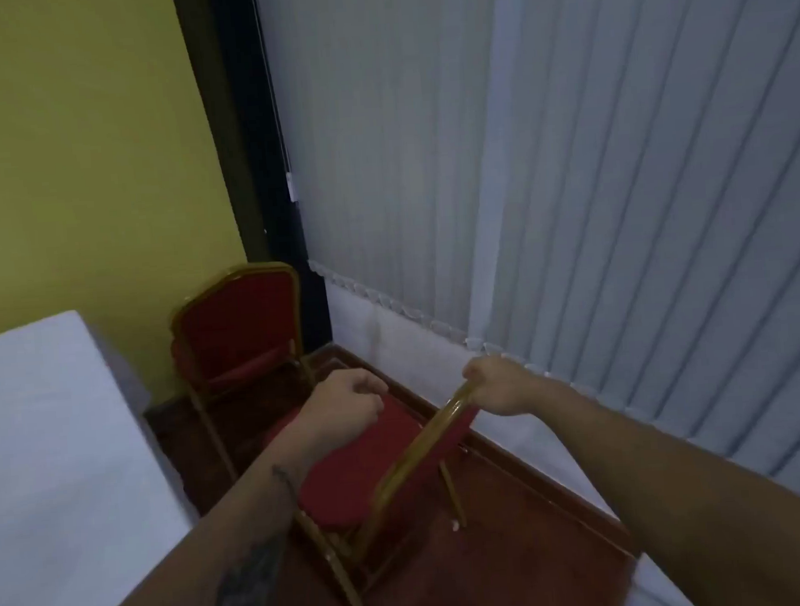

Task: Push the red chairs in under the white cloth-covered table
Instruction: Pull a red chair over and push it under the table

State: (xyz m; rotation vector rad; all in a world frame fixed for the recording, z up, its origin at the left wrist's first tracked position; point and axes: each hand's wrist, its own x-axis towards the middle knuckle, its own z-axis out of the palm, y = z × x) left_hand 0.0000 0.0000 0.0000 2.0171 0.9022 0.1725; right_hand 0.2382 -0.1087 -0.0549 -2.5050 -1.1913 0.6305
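A red chair [353, 467] with a gold frame stands tilted just below me, its seat toward the white cloth-covered table [54, 469] at the left. My right hand [494, 386] is closed around the top rail of its backrest. My left hand [348, 401] hovers over the red seat with its fingers curled in a fist, holding nothing that I can see. A second red chair [234, 328] stands in the corner beyond, facing me, close to the table's far end.
A yellow wall [75, 160] rises behind the corner chair. Grey vertical blinds [569, 172] cover the right side down to a low white ledge. The floor [525, 563] is dark red-brown wood, a narrow strip between table and blinds.
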